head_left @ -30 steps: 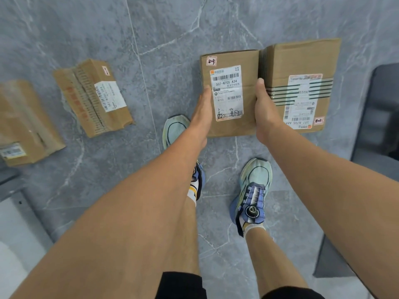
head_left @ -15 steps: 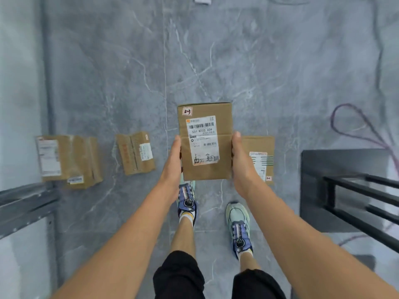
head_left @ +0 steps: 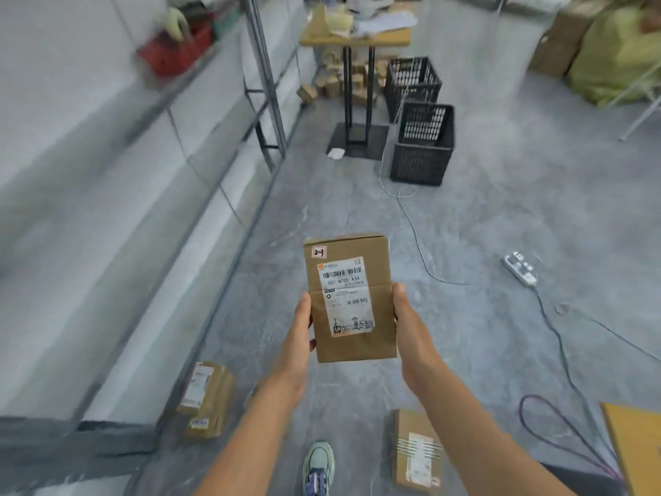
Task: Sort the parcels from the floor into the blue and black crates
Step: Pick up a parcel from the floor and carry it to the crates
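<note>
On the grey floor [head_left: 483, 227] of a storeroom, at least three brown parcels show. At the far left one metal shelf rack [head_left: 264, 77] runs along the wall, carrying one blurred red basket [head_left: 168, 55]. By the rack's foot lies the left parcel [head_left: 205, 402]; whether it is one box or two stacked I cannot tell. The left hand [head_left: 298, 338] grips the left edge of the held parcel [head_left: 352, 298], thumb on the labelled face, fingers hidden behind. This parcel is in the air at centre, label up, between both hands. One shoe [head_left: 318, 467] shows below it. The right hand [head_left: 411, 327] clasps the right edge the same way. Below it the right parcel [head_left: 416, 449] lies on the floor. Far ahead stands one cluttered tabletop [head_left: 357, 39], and just right of its stand two black crates [head_left: 424, 145], one behind the other, well apart from the held parcel. Further right lie one white power strip [head_left: 520, 268] and one purple cable [head_left: 558, 434].
</note>
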### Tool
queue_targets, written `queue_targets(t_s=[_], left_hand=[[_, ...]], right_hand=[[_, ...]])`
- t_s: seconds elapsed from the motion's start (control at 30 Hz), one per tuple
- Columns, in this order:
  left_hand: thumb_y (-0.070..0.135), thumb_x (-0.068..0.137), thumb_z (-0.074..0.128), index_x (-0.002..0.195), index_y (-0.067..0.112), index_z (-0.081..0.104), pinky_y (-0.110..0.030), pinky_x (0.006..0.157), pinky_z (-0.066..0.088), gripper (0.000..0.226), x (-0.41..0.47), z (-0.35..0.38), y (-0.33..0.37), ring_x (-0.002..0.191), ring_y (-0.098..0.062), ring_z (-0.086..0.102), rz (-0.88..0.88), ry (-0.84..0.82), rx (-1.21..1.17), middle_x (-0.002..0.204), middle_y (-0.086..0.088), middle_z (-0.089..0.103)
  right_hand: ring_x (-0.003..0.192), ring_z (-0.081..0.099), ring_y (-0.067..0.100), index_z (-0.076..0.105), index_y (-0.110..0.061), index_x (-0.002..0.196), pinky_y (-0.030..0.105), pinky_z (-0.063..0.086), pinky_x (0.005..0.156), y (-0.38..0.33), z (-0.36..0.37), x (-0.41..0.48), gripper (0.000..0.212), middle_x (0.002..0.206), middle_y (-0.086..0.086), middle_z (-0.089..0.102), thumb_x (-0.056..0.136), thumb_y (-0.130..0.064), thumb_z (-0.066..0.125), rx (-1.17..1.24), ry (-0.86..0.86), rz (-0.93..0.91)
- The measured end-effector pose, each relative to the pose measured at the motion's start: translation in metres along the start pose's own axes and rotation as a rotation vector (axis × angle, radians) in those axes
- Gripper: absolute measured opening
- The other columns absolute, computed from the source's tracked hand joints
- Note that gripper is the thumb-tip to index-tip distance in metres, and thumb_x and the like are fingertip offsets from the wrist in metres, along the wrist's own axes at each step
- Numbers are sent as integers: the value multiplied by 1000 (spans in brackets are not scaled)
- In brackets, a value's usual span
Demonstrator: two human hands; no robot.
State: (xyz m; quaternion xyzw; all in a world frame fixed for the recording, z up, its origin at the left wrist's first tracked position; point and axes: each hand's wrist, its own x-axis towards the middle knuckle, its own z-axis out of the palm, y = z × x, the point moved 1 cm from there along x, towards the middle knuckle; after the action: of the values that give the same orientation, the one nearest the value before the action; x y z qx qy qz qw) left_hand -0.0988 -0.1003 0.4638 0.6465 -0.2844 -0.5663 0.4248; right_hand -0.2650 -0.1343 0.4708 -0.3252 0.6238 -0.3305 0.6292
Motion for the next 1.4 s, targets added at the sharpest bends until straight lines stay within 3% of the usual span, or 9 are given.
queue_targets(t_s=[0.23, 0.37, 0.6, 0.7, 0.8, 1.0, 1.13, 1.3, 1.4], left_hand=[[67, 102, 24, 127, 47, 64, -45, 117, 35, 52, -102, -23, 102, 116, 7, 57, 176, 109, -77, 126, 23, 69], [66, 103, 21, 126, 45, 65, -33, 101, 42, 53, -159, -52, 133, 109, 11, 60, 257, 205, -94, 116, 26, 71], [63, 105, 18, 132, 40, 62, -21, 88, 45, 56, -267, -133, 137, 92, 20, 63, 355, 436, -175, 104, 31, 73], [66, 104, 17, 132, 39, 62, -44, 115, 37, 60, -322, -171, 123, 116, 7, 58, 346, 518, -190, 122, 21, 70], [74, 100, 18, 133, 47, 61, -57, 121, 25, 61, -377, -212, 98, 132, -9, 51, 348, 637, -217, 134, 16, 66], [66, 104, 19, 131, 42, 64, -34, 98, 41, 57, -502, -287, 37, 97, 18, 62, 388, 833, -292, 114, 28, 71], [65, 104, 21, 122, 47, 65, -39, 110, 37, 51, -589, -324, -11, 101, 18, 56, 360, 982, -345, 107, 31, 71], [70, 101, 22, 130, 49, 60, -50, 121, 29, 52, -689, -355, -65, 119, 2, 53, 328, 1130, -437, 126, 23, 65], [69, 102, 23, 123, 51, 62, -49, 121, 31, 48, -735, -366, -95, 114, 8, 54, 326, 1230, -471, 119, 28, 66]], right_hand=[[108, 66, 6, 72, -36, 121, 32, 38, 91, -95, 26, -87, 55, 111, -11, 78, 108, -65, 27, -47, -163, -169], [98, 64, -4, 71, -39, 112, 23, 41, 80, -123, 54, -135, 48, 100, -21, 76, 110, -60, 28, -99, -242, -260], [106, 62, 3, 67, -31, 130, 33, 35, 101, -128, 143, -222, 53, 119, -14, 70, 109, -62, 30, -153, -468, -349], [97, 59, -5, 69, -36, 113, 33, 38, 102, -109, 183, -268, 46, 104, -21, 69, 110, -60, 29, -196, -556, -351], [90, 55, -5, 64, -39, 97, 32, 36, 98, -88, 223, -329, 45, 99, -21, 65, 111, -57, 25, -259, -643, -367], [81, 53, -6, 59, -40, 90, 30, 35, 94, -24, 286, -451, 43, 84, -26, 59, 113, -52, 24, -317, -838, -367], [85, 57, -3, 61, -39, 91, 27, 41, 90, 35, 325, -525, 41, 82, -27, 62, 112, -55, 29, -363, -970, -353], [138, 48, 13, 60, -37, 139, 48, 31, 124, 106, 367, -609, 57, 140, -18, 58, 104, -72, 31, -468, -1205, -333], [110, 60, 4, 65, -41, 108, 35, 35, 108, 135, 383, -656, 44, 110, -22, 66, 110, -60, 26, -534, -1302, -313]])
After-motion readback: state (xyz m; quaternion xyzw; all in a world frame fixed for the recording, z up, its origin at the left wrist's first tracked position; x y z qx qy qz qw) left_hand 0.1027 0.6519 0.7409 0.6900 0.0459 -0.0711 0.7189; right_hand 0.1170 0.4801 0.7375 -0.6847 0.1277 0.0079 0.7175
